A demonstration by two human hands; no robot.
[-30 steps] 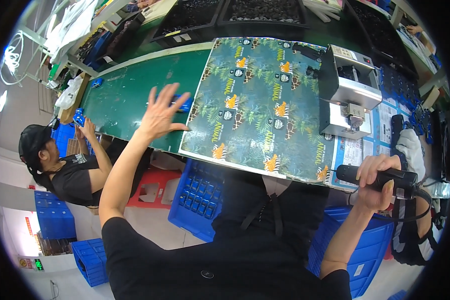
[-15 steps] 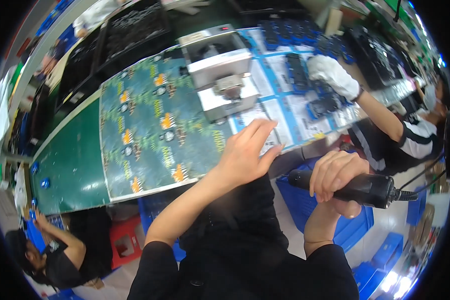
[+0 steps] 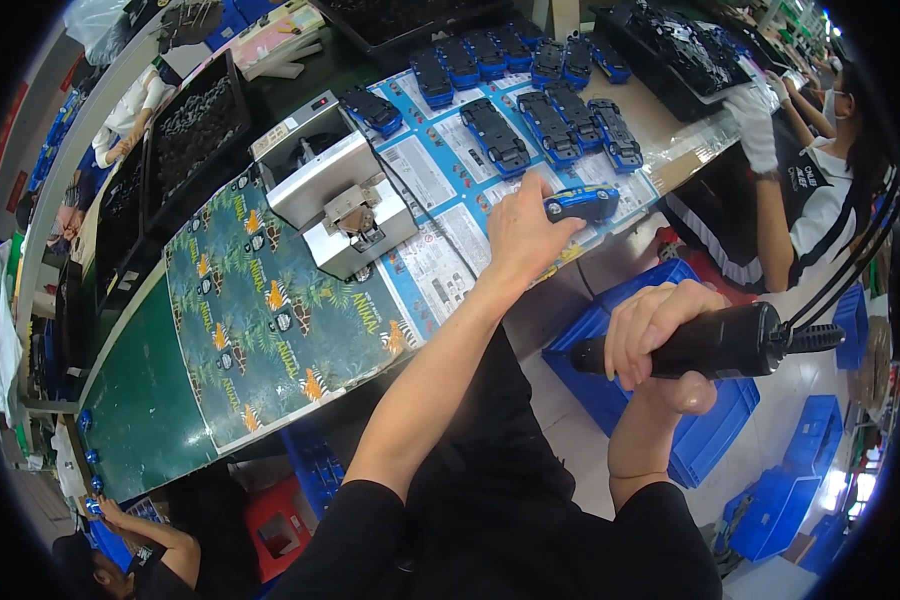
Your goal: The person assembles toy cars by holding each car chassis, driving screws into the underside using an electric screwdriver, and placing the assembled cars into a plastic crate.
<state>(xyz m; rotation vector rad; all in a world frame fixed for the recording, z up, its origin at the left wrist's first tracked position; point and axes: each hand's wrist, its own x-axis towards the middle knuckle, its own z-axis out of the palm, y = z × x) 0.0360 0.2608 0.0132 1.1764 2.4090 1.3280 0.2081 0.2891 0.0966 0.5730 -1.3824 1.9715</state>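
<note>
My right hand (image 3: 660,335) is wrapped around a black electric screwdriver (image 3: 725,342), held level off the table's front edge with its cord end to the right. My left hand (image 3: 532,232) reaches over the table with finger and thumb on either side of the left end of a blue toy car (image 3: 585,204), which shows its painted side. Behind that car lie more toy cars with black undersides up, including one (image 3: 495,137) just beyond my fingers. Left of them stands a silver screw feeder (image 3: 345,195).
Printed card sheets (image 3: 280,310) cover the green table (image 3: 135,400). Black trays of small dark parts (image 3: 195,125) stand at the back left. A blue crate (image 3: 705,430) sits on the floor below my right hand. A co-worker's gloved hand (image 3: 752,125) is at the right.
My left hand has moved right and forward to the toy car. The co-worker's gloved hand has drawn back from the cars. My view has shifted; the screwdriver stays in my right hand.
</note>
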